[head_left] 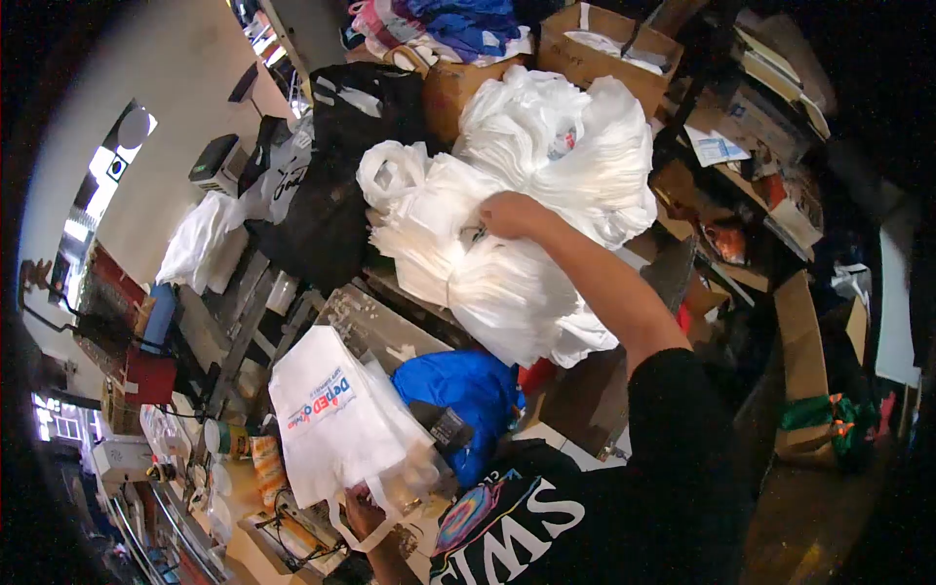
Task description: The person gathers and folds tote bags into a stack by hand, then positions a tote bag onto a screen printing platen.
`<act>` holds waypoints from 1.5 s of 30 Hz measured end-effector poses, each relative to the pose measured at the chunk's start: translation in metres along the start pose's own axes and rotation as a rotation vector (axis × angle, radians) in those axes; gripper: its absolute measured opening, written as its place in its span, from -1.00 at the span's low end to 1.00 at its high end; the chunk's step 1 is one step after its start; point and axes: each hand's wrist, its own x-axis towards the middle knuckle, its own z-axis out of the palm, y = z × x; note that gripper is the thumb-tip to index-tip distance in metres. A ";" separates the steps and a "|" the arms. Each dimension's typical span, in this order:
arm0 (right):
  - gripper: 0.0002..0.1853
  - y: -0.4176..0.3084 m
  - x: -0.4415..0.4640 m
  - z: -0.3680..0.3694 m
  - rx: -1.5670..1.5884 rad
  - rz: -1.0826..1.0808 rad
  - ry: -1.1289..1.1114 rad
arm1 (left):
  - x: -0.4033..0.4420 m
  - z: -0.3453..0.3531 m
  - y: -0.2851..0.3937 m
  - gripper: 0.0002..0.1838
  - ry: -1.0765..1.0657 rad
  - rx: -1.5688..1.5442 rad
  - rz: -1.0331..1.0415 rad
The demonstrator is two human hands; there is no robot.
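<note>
My right hand (pixel 507 214) is closed at the middle of a bundle of white bags (pixel 487 273), at a dark tie; its fingertips are partly hidden. At the lower left, my left hand (pixel 365 511) is closed around the handles of a white printed bag (pixel 336 414), with other white bags beneath it. The fingers of that hand are in shadow. Another large white bundle (pixel 556 136) lies behind the first. A blue plastic bag (pixel 458 405) sits between the printed bag and the bundle.
A black bag (pixel 336 195) stands left of the bundles. Cardboard boxes (pixel 609 58) are at the back. Cluttered shelves (pixel 770 185) line the right, with an open carton (pixel 807 361) below. Jars, a carton and cables crowd the lower left.
</note>
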 end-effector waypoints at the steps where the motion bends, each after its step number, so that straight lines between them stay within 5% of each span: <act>1: -0.74 0.003 0.005 0.003 -0.002 -0.003 0.005 | 0.001 -0.001 0.011 -0.84 0.034 -0.009 0.001; 3: -0.65 0.003 0.012 0.005 -0.052 0.019 -0.143 | 0.001 0.006 -0.003 -0.87 0.074 -0.016 -0.001; 6: -0.65 -0.008 0.004 0.004 -0.018 0.021 -0.152 | -0.002 0.013 -0.015 -0.87 0.195 -0.772 -0.321; 8: -0.66 -0.015 -0.002 -0.001 0.000 0.030 -0.108 | 0.004 -0.007 0.021 -0.91 0.262 -1.367 -0.777; 13: -0.68 -0.023 -0.034 -0.024 -0.011 0.021 0.061 | -0.007 0.013 -0.060 -0.88 0.090 -0.810 -0.346; 16: -0.72 -0.025 -0.074 -0.054 0.142 -0.075 0.224 | -0.004 -0.005 -0.033 -0.57 0.143 0.115 0.340; 18: -0.75 -0.022 -0.115 -0.087 0.130 0.009 0.248 | -0.004 0.008 -0.057 -0.59 0.125 0.172 0.222; 22: -0.78 -0.005 -0.220 -0.156 0.130 0.209 0.358 | -0.002 0.031 -0.076 -0.81 0.064 -0.494 -0.146; 25: -0.74 0.036 -0.308 -0.195 0.035 0.278 0.492 | -0.015 0.051 -0.126 -0.70 -0.012 -0.745 -0.233; 28: -0.64 0.064 -0.393 -0.237 -0.108 0.356 0.576 | 0.008 0.021 -0.068 -0.70 -0.047 -1.343 -0.620; 30: -0.56 0.088 -0.446 -0.265 -0.320 0.393 0.568 | 0.012 0.022 -0.057 -0.71 0.048 -1.045 -0.563; 31: -0.55 0.121 -0.478 -0.274 -0.719 0.369 0.611 | 0.009 0.030 -0.065 -0.71 0.042 -1.046 -0.568; 32: -0.55 0.113 -0.480 -0.278 -0.723 0.371 0.604 | 0.005 0.043 -0.079 -0.69 0.146 -0.869 -0.417; 34: -0.59 0.076 -0.474 -0.287 -0.173 0.394 0.595 | 0.004 0.036 -0.075 -0.66 0.237 -0.689 -0.267; 37: -0.66 0.044 -0.461 -0.285 -0.057 0.512 0.584 | 0.014 -0.013 -0.039 -0.74 -0.145 -0.968 -0.643; 41: -0.67 0.041 -0.454 -0.274 -0.273 0.636 0.581 | 0.000 -0.011 -0.075 -0.76 -0.143 -1.241 -0.644; 45: -0.75 0.062 -0.434 -0.256 -0.198 0.633 0.612 | -0.004 -0.017 -0.056 -0.71 -0.076 -1.184 -0.659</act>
